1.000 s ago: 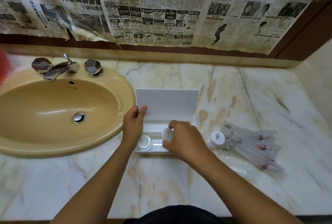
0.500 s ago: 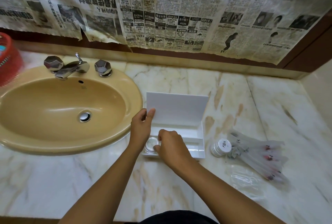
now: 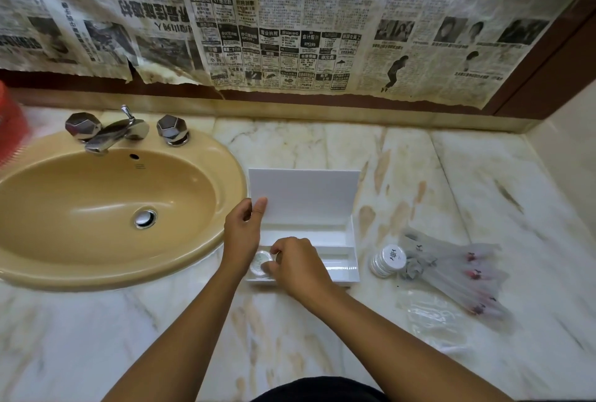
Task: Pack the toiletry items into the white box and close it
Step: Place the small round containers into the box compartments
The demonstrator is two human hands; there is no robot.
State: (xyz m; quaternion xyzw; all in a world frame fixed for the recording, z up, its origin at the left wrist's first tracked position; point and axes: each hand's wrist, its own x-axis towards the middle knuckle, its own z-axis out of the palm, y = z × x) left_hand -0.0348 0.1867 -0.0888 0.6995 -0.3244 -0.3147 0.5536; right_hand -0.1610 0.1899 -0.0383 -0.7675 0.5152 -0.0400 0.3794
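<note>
White box (image 3: 342, 268) holds 1 round container (image 3: 260, 263), lid (image 3: 306, 197) raised.

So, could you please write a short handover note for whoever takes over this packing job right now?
Left hand: holds the left edge of the white box's raised lid, keeping it open.
Right hand: inside the white box, fingers curled at a small round container in the front left compartment; a firm grip cannot be confirmed.
Done: that one container is in the box.
Left: the white-capped bottle and the clear packets lie on the marble counter to the right of the box; pack them, then close the lid.
</note>
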